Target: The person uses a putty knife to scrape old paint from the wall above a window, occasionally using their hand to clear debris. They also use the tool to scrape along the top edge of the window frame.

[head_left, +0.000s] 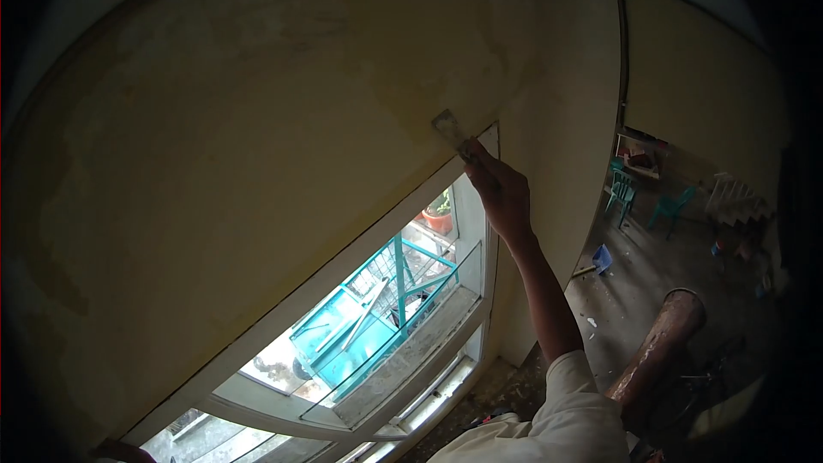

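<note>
My right hand (501,193) is raised at the end of an outstretched arm, closed round the handle of a putty knife (447,126). Its flat, stained blade lies against or close over the patchy yellowish wall (257,120), just above the upper corner of the window frame (343,270). At the bottom left edge, a dark part of my left hand (124,451) shows beside the lower end of the frame; its fingers are lost in shadow.
Through the window stand a turquoise metal cart (356,334) and a potted plant (437,219). Down on the floor at right are green chairs (621,193), a blue dustpan (603,258) and a large rusty cylinder (658,347). A white rack (735,199) stands farther back.
</note>
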Demonstrator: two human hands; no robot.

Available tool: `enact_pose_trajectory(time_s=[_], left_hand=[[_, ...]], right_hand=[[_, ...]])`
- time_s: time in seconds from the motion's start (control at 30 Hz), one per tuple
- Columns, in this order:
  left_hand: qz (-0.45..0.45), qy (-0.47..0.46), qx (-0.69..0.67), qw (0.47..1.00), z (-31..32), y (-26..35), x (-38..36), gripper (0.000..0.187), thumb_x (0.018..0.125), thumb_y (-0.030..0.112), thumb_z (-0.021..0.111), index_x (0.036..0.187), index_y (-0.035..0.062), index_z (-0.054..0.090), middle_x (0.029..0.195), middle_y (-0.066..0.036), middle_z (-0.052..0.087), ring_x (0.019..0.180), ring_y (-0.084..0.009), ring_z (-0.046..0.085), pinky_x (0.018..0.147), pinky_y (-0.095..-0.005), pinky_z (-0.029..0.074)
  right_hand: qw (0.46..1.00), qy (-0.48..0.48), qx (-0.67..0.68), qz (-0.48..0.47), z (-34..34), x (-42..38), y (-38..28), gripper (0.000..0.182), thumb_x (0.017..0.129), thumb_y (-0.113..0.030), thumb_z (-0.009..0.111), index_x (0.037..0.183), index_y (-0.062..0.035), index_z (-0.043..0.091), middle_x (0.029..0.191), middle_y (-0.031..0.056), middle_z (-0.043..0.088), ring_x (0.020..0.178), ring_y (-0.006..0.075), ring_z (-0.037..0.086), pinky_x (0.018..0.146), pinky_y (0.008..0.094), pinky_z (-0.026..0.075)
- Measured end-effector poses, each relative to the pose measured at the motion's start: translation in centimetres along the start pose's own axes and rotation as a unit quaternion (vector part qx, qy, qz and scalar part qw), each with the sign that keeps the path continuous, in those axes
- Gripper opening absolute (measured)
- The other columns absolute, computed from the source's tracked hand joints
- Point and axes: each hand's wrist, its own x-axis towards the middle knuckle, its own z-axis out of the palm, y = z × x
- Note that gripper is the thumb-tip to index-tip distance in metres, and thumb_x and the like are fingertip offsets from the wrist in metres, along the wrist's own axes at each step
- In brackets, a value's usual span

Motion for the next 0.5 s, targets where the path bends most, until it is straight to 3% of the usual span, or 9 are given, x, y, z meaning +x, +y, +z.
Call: enact_pose_trajectory(time_s=[0.1, 0.17, 0.2, 0.27, 0.5], left_hand=[[-0.009, -0.01, -0.014, 1.0, -0.3, 0.3, -0.9, 0.064, 0.099, 0.038, 0.022, 0.143, -0.0035, 0.0, 0.147, -0.028, -0.006, 0.136, -0.0414, -0.002, 0.112, -0.0485, 0.004], [-0.016, -0.011, -0.028, 0.999, 0.4, 1.2, -1.3, 0.064, 0.099, 0.038, 0.023, 0.143, -0.0031, 0.001, 0.148, -0.027, -0.006, 0.137, -0.0405, -0.001, 0.112, -0.0476, 0.005], [-0.018, -0.012, -0.036, 0.999, 0.7, 1.6, -1.3, 0.064, 0.099, 0.038, 0.023, 0.143, -0.0028, 0.001, 0.148, -0.027, -0.005, 0.137, -0.04, -0.001, 0.112, -0.0471, 0.005], [-0.026, -0.009, -0.049, 0.998, 1.3, 2.4, -1.5, 0.065, 0.099, 0.039, 0.024, 0.144, -0.0024, 0.001, 0.148, -0.026, -0.005, 0.137, -0.039, 0.0, 0.112, -0.0462, 0.005], [-0.044, 0.003, -0.078, 0.996, 1.2, 3.1, -0.4, 0.065, 0.099, 0.04, 0.025, 0.144, -0.0007, 0.001, 0.149, -0.023, -0.003, 0.138, -0.0356, 0.002, 0.113, -0.0431, 0.007]], right_hand=[[0.999, 0.02, 0.026, -0.042, -0.4, 1.5, -0.2, 0.037, 0.087, -0.024, 0.063, 0.122, -0.0143, 0.059, 0.078, 0.0123, 0.065, 0.065, 0.0208, 0.064, 0.059, 0.0296, 0.049], [1.0, -0.027, 0.003, 0.009, -1.5, 3.2, -2.3, 0.039, 0.087, -0.017, 0.063, 0.124, -0.0085, 0.056, 0.089, 0.0111, 0.068, 0.07, 0.0095, 0.06, 0.066, 0.0241, 0.048], [1.0, -0.027, 0.0, 0.009, -1.6, 3.2, -2.0, 0.039, 0.087, -0.017, 0.063, 0.124, -0.0085, 0.056, 0.089, 0.0111, 0.068, 0.07, 0.0095, 0.06, 0.066, 0.0241, 0.048], [0.999, -0.007, 0.015, -0.04, -1.6, 3.3, -0.9, 0.039, 0.085, -0.022, 0.064, 0.124, -0.0158, 0.058, 0.077, 0.0108, 0.065, 0.064, 0.0209, 0.063, 0.06, 0.0312, 0.048], [0.999, 0.001, -0.008, -0.04, -0.6, 3.1, 2.7, 0.039, 0.086, -0.022, 0.064, 0.123, -0.0155, 0.058, 0.073, 0.0095, 0.062, 0.062, 0.0212, 0.06, 0.06, 0.0325, 0.048]])
